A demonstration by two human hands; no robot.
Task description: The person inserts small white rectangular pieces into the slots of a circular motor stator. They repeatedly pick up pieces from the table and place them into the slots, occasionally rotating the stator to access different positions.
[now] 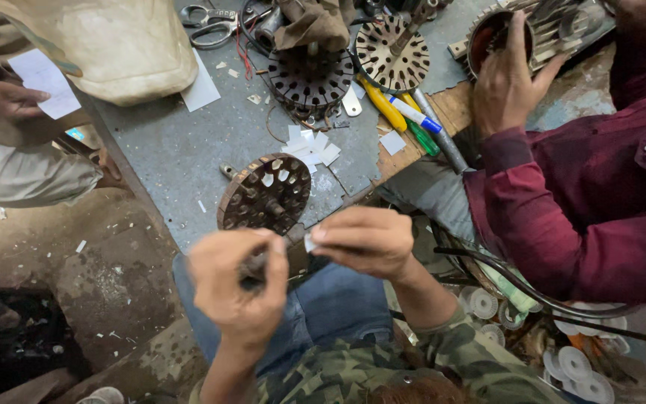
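The left hand (237, 288) grips a dark metal part (254, 268); the right hand (364, 241) pinches a white paper slip (309, 243), just near a slotted stator (265, 194) on the counter (181, 150).

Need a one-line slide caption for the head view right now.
Left hand grips a dark part, right hand pinches a white paper slip beside a slotted stator core on the grey workbench.

A small white paper strip (309, 242) is pinched at the fingertips of the right hand (364, 241), just below the tabletop's edge. The left hand (237, 284) closes around a dark, rusty metal piece (254, 268), largely hidden by the fingers, right beside the strip.
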